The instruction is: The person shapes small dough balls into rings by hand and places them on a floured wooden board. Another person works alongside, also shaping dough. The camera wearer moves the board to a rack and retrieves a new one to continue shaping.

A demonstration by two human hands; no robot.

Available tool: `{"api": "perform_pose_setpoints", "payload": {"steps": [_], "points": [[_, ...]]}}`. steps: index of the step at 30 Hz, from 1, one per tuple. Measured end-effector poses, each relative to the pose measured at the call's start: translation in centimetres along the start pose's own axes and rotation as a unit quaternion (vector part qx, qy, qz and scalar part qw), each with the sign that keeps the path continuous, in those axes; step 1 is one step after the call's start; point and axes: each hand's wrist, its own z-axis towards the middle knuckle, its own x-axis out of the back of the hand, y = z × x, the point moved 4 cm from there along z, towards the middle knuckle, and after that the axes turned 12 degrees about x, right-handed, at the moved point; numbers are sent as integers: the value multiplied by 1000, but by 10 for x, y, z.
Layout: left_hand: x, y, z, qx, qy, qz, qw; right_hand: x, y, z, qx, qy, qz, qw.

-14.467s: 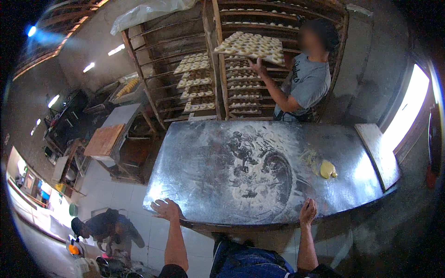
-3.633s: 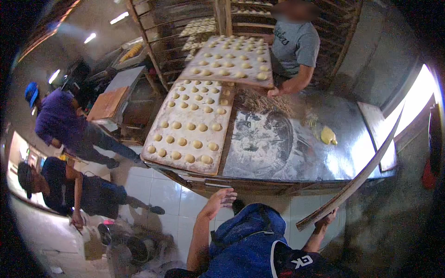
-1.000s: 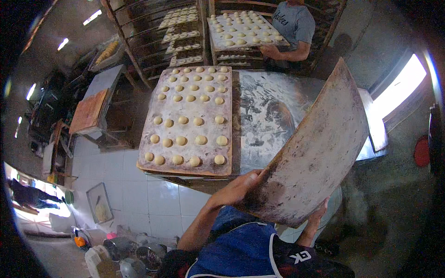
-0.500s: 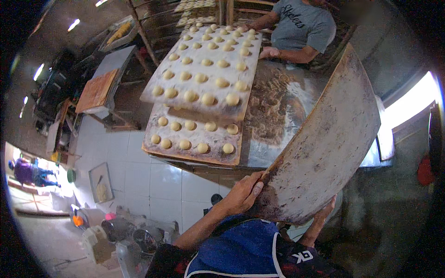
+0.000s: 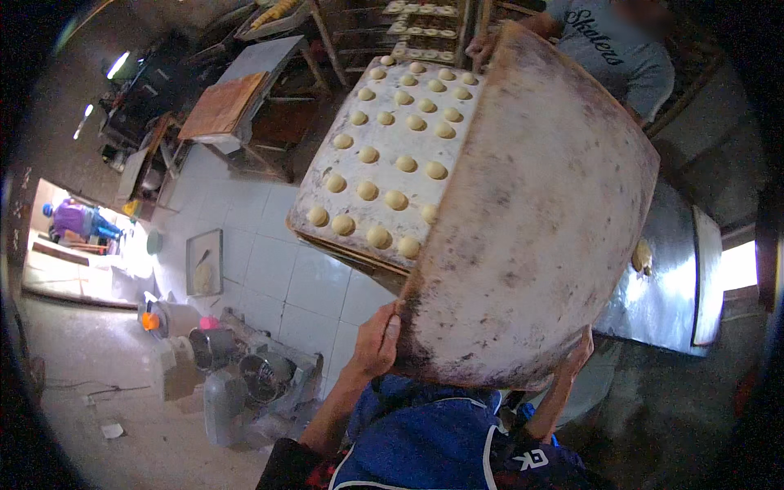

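Observation:
A large floured board (image 5: 531,212) is held in front of me, tilted, with its pale, stained face up. My left hand (image 5: 377,341) grips its near left corner, fingers wrapped round the edge. At the near right corner my right hand (image 5: 578,353) is closed on the rim, its fingers partly hidden. Beyond and left lies a floured board (image 5: 385,140) carrying rows of round dough balls (image 5: 343,224); the board I hold overlaps its right side in view. A co-worker's hand (image 5: 482,51) is by its far end, the rest of that person partly hidden behind my board.
A shiny metal table (image 5: 653,306) with a piece of dough (image 5: 643,257) stands at right. Mixing machines (image 5: 265,371) and a tray (image 5: 204,265) are on the floor at left. A rack (image 5: 420,33) of trays is at the back; another person (image 5: 77,219) is near the doorway.
My board has swung left and flatter, in front of the table. The co-worker's dough-ball board, earlier raised over another one, now lies lower on it. My view has turned left.

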Motion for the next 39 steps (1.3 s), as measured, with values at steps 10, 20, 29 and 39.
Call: {"api": "perform_pose_setpoints", "payload": {"steps": [10, 20, 29, 39], "points": [[81, -37, 68, 44, 141, 64, 987, -129, -80, 27, 2, -146, -5, 989], [120, -123, 209, 27, 111, 166, 979, -262, -53, 37, 2, -130, 21, 991], [119, -130, 240, -37, 123, 364, 923, -278, -59, 17, 139, -244, -217, 935], [41, 36, 485, -256, 130, 191, 939, -432, -187, 179, 280, -242, -357, 858]]}}
